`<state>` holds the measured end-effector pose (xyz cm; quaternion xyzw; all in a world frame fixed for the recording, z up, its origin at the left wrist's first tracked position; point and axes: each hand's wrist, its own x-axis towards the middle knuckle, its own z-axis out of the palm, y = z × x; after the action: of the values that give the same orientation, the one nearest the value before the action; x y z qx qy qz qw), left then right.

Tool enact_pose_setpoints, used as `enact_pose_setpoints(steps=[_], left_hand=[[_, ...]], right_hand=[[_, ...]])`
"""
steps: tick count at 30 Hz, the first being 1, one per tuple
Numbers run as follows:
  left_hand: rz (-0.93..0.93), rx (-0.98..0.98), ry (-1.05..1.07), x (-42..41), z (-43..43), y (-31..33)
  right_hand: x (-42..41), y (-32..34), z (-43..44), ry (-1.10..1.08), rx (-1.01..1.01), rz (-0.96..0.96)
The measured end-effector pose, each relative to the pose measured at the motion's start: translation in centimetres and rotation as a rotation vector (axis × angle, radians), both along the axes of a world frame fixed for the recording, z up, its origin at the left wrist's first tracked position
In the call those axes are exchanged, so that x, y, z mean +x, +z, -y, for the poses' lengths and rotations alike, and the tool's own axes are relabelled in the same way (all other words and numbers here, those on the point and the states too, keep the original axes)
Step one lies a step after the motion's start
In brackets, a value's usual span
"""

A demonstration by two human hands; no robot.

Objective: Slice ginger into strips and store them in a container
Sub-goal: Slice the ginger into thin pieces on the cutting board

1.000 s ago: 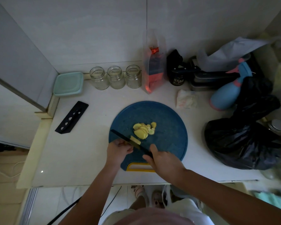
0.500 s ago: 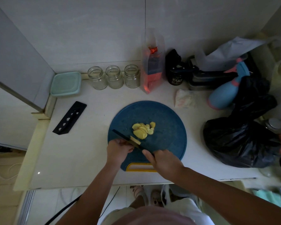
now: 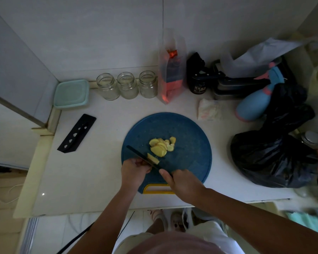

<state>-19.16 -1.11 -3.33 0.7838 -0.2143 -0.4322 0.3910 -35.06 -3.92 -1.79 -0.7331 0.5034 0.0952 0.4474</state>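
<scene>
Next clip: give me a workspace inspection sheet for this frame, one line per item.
Surface: white countertop, round blue cutting board with yellow handle lying on it.
Job's things: yellow ginger slices piled on board; black knife; mint-green lidded container at back left, lid on.
Clutter: three empty glass jars, black knife sheath, blue spray bottle, black plastic bag.
Grips: left hand holds ginger piece at the blade; right hand grips knife handle.
Cables: dark cord below counter edge.
Surroundings: white tiled wall behind.

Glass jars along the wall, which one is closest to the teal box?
The leftmost jar, right beside the teal box; the middle jar and the right jar stand farther along, toward the orange pouch.
</scene>
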Motion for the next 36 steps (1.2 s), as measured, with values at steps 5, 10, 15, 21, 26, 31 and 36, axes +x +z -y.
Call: enact_pose_setpoints(steps=[5, 10, 15, 21, 26, 31, 36], left_hand=[[0.0, -0.02, -0.017, 0.0, -0.2, 0.0], [0.031, -0.032, -0.045, -0.2, -0.6, 0.0], [0.014, -0.008, -0.029, -0.2, -0.6, -0.1], [0.063, 0.009, -0.056, 0.1, -0.7, -0.5], [0.084, 0.003, -0.043, -0.3, -0.6, -0.3], [0.102, -0.002, -0.057, -0.2, -0.7, -0.1], [-0.036, -0.036, 0.011, 0.2, -0.4, -0.4]], right_hand=[[0.1, 0.1, 0.2, 0.102, -0.101, -0.036], [1.1, -0.7, 0.7, 0.148, -0.12, -0.02], [1.6, -2.0, 0.8, 0.151, -0.185, -0.004], [2.1, -1.7, 0.5, 0.104, -0.18, 0.012], [4.3, -0.2, 1.4, 0.062, -0.176, -0.046], [4.6, -0.4, 1.6, 0.095, -0.23, -0.051], [1.7, -0.7, 0.9, 0.152, -0.179, -0.085]])
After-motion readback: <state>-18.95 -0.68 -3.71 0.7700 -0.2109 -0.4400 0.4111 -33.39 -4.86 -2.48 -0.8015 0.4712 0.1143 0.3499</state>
